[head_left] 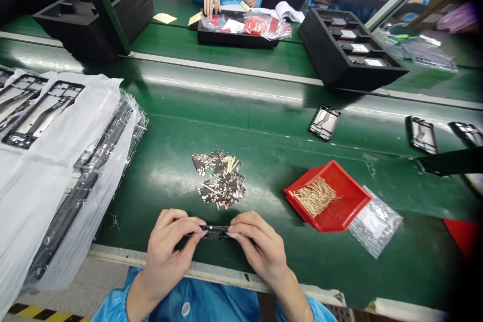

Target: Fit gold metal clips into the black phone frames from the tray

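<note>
Between my hands, close to the bench's front edge, a black phone frame [216,232] is held tilted nearly edge-on. My left hand [169,246] pinches its left end between thumb and fingers. At the right end, my right hand [260,244] grips it the same way. A small light strip shows on the frame's upper edge; the rest of its face is hidden by the tilt. Just beyond my fingers lies a loose pile of small black and gold strips [222,181]. To the right, a red bin [345,201] holds many thin tan pieces [316,197].
Phone frames [43,105] lie on white wrapping sheets [49,181] stacked at left. Single frames [325,122] sit on the conveyor. A clear plastic bag [375,224] is partly under the bin. Black trays [350,53] and two co-workers in blue are across the line.
</note>
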The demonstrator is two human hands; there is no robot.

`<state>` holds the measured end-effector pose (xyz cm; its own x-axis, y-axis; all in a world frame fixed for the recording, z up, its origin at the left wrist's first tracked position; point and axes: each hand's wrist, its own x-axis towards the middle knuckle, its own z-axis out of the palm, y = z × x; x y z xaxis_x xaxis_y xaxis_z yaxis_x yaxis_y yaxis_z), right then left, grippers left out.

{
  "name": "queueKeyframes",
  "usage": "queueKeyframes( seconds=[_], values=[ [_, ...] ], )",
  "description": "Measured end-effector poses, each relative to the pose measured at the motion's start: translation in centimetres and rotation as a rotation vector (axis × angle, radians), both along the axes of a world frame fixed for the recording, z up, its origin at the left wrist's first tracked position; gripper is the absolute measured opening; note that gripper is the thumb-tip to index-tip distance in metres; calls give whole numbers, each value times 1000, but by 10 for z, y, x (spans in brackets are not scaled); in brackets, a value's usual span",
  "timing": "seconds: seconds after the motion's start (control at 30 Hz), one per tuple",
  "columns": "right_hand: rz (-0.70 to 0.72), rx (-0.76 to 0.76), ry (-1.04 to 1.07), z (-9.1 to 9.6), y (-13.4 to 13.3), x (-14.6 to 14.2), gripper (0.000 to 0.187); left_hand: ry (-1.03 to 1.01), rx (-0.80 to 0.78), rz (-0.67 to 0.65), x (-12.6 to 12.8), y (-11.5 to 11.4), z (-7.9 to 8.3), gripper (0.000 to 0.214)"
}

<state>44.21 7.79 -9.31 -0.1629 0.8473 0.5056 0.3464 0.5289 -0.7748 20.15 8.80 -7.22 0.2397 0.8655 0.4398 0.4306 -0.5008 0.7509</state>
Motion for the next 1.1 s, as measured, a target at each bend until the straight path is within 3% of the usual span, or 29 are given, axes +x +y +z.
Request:
queueKeyframes(
  seconds=[0.47, 0.77, 0.9, 1.1],
  values=[
    [-11, 60, -86, -7, 1, 1, 23, -10, 42, 76, 6, -6, -6, 25],
    [-90, -90, 5, -6, -14, -13, 26, 57, 199, 161, 9, -16, -9, 32],
    [-109, -237, 106, -7, -18, -16, 16, 80, 240, 166, 7, -24, -14, 33],
    [87, -506, 26, 2, -20, -6, 17, 90, 218, 95, 1, -20, -13, 27]
  ],
)
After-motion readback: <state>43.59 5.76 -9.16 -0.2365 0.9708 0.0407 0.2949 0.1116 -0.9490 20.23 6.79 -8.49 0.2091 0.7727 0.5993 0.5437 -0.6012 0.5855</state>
